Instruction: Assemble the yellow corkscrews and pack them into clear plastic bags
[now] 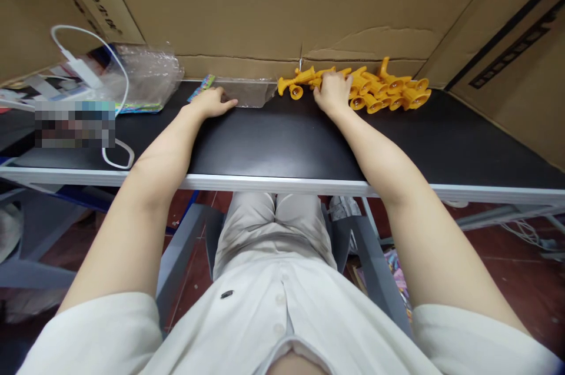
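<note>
My left hand (213,102) rests on the near left end of a flat clear plastic bag (253,93) with a colourful printed header strip. Its thumb points right, apart from the fingers, over the bag. Farther right lies a pile of yellow plastic toy trumpets (382,89) with flared bells. My right hand (334,92) is at the left part of this pile, its fingers bent down around one of the trumpets. The fingertips are partly hidden among the toys.
A stack of clear bags (143,78) with printed headers lies at the left. Beside it are a white power bank (86,72) with a looping white cable and a blurred-out object (75,124). Cardboard walls (247,4) enclose the black table (273,145) behind and at both sides.
</note>
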`<state>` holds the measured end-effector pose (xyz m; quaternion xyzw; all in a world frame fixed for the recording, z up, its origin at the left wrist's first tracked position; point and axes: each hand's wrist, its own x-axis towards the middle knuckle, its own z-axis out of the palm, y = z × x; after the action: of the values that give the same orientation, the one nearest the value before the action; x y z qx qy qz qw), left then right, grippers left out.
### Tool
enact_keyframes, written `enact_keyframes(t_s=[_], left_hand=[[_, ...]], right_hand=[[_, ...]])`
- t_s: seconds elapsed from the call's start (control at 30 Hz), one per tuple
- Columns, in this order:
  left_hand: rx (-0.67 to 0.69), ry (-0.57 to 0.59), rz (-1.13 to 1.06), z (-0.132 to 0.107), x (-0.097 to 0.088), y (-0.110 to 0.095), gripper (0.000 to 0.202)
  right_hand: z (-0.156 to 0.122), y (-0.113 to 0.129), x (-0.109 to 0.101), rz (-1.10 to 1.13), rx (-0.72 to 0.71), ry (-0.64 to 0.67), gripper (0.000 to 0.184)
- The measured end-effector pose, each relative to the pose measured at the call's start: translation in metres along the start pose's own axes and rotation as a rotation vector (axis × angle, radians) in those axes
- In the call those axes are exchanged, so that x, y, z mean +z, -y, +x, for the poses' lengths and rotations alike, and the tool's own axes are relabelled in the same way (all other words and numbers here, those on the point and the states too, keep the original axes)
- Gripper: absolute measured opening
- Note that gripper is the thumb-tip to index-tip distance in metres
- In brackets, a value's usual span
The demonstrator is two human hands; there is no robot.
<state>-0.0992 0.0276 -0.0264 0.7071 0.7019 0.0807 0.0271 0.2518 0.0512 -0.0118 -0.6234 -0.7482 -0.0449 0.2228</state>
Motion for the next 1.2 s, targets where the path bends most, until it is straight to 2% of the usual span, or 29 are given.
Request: enact_keyframes(t_s=[0.13, 0.27, 0.33, 0.53, 0.63, 0.7, 0.8, 1.0, 1.1, 1.2], left_hand=[[0.036, 0.000, -0.021, 0.001, 0.001, -0.005, 0.069], [0.075, 0.001, -0.035, -0.001, 0.001, -0.009, 0.067], [0.076, 0.004, -0.031, -0.002, 0.000, -0.010, 0.065], [0.065, 0.015, -0.030, -0.003, -0.001, -0.010, 0.064], [0.081, 0.024, -0.045, -0.004, -0.003, -0.011, 0.066], [0.091, 0.031, -0.069, -0.004, -0.004, -0.012, 0.070], [0.113, 0.044, -0.110, -0.005, -0.005, -0.013, 0.078], [0.150, 0.052, -0.123, -0.005, -0.008, -0.019, 0.080], [0.115, 0.064, -0.096, -0.002, -0.014, -0.028, 0.071], [0.067, 0.083, 0.000, 0.005, -0.021, -0.043, 0.059]], right_hand=[[0.008, -0.005, -0.007, 0.059, 0.099, -0.047, 0.058], [0.014, -0.011, -0.016, 0.164, 0.220, -0.127, 0.049], [0.018, -0.019, -0.020, 0.211, 0.236, -0.171, 0.050], [0.030, -0.049, -0.028, 0.302, 0.259, -0.345, 0.081], [0.027, -0.046, -0.033, 0.366, 0.237, -0.371, 0.065], [0.022, -0.035, -0.035, 0.366, 0.201, -0.334, 0.055], [0.010, -0.010, -0.034, 0.352, 0.099, -0.228, 0.060], [-0.018, 0.033, -0.010, 0.344, -0.210, 0.061, 0.062], [-0.024, 0.041, 0.003, 0.341, -0.297, 0.196, 0.064], [-0.023, 0.039, 0.008, 0.361, -0.295, 0.252, 0.063]])
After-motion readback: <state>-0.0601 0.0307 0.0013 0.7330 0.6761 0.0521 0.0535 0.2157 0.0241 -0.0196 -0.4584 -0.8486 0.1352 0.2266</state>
